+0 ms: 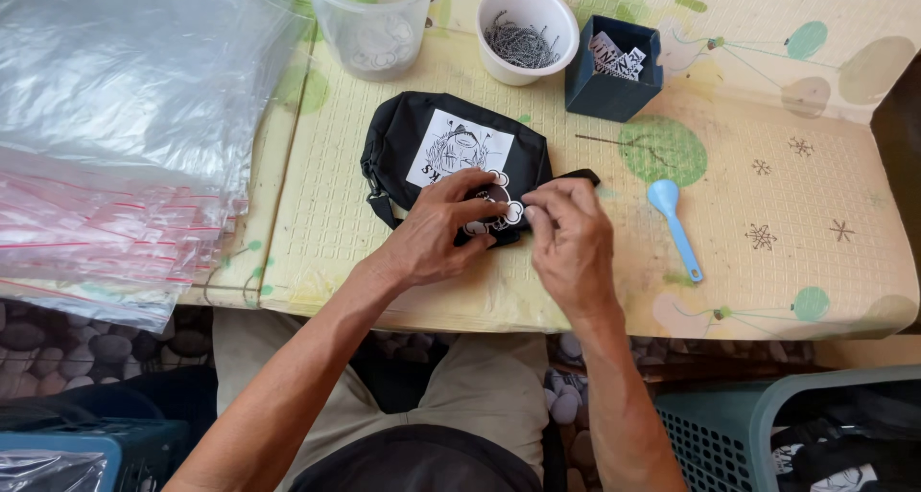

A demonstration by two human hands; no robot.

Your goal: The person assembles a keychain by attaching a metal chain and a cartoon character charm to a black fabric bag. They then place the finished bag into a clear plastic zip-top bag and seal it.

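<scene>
A small black pouch (413, 132) with a white printed patch lies on the pale yellow mat (787, 243). My left hand (436, 228) rests on its near edge, fingers pinching a white tag with rounded lobes (499, 199). My right hand (571, 233) meets it from the right, fingertips pressed on the same tag. What my right fingers pinch beyond the tag is too small to see. A black strap end (580, 175) pokes out behind my right hand.
A white bowl of metal pins (528, 34), a clear plastic cup (369, 27) and a dark blue box of printed tags (614, 65) stand at the back. A light blue spoon (672, 223) lies right of my hands. Clear zip bags (115, 137) pile at left. A teal basket (748, 434) stands lower right.
</scene>
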